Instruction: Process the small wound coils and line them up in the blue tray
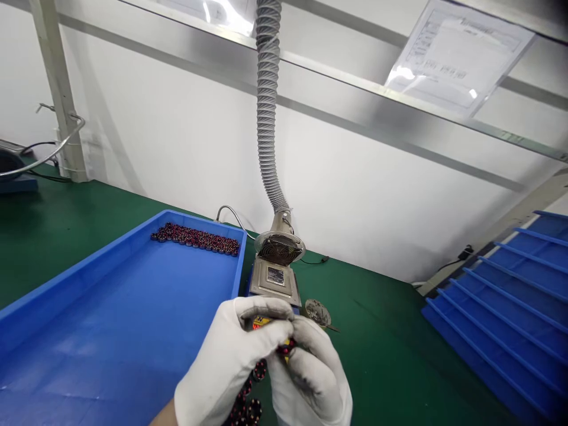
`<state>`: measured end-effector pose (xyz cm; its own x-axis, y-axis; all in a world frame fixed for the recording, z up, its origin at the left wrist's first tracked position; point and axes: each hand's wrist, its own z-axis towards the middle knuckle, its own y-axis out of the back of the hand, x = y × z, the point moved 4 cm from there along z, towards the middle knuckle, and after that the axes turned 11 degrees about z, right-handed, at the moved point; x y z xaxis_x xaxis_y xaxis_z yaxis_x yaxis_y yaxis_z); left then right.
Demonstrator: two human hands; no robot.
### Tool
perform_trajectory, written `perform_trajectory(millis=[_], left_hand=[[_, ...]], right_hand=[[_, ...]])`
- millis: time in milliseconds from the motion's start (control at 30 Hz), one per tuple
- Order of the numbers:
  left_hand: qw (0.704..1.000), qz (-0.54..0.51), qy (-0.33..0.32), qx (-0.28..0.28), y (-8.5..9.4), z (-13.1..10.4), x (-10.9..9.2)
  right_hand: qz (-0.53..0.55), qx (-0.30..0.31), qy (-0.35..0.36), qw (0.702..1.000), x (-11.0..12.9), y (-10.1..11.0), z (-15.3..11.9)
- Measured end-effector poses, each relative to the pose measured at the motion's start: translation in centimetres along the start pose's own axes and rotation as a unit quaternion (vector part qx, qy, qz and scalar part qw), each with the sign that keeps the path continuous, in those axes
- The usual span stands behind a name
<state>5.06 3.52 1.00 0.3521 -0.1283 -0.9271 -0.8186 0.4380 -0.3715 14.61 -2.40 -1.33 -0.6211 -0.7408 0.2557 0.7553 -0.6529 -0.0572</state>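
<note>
My left hand [235, 349] and my right hand [310, 373], both in white gloves with grey-stained fingertips, meet at the bottom centre. Between the right fingers shows part of a small round black part with pink dots [287, 346]. My left thumb and forefinger are pinched together beside it; what lies between them is hidden. Below the left hand, several similar round parts [254, 411] with pinkish and coppery spots lie in a heap, partly covered by the glove. Just behind the fingers stands a metal-topped device [275, 284], its yellow label and red display partly hidden.
A large blue tray [133, 313] on the left holds rows of similar parts [195, 238] at its far end. A round fan [280, 248] hangs on a grey flexible duct [267, 89]. A small dish [317, 312] sits right of the device. Stacked blue trays [506, 307] stand right.
</note>
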Motion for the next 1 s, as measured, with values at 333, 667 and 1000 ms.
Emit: perform_trajectory(millis=[333, 667, 1000], left_hand=[[0.993, -0.072, -0.057, -0.071, 1.7, 0.3, -0.6], [0.999, -0.029, -0.017, -0.036, 1.1, 0.7, 0.1], [0.927, 0.097, -0.180, -0.315, 7.5, -2.6, -1.4]], right_hand=[[-0.032, -0.030, 0.010, 0.999, 0.7, -0.6, 0.6], [-0.022, -0.001, -0.021, 1.000, 0.3, -0.8, 0.2], [0.107, 0.041, -0.231, 0.966, -2.3, 1.1, 1.0]])
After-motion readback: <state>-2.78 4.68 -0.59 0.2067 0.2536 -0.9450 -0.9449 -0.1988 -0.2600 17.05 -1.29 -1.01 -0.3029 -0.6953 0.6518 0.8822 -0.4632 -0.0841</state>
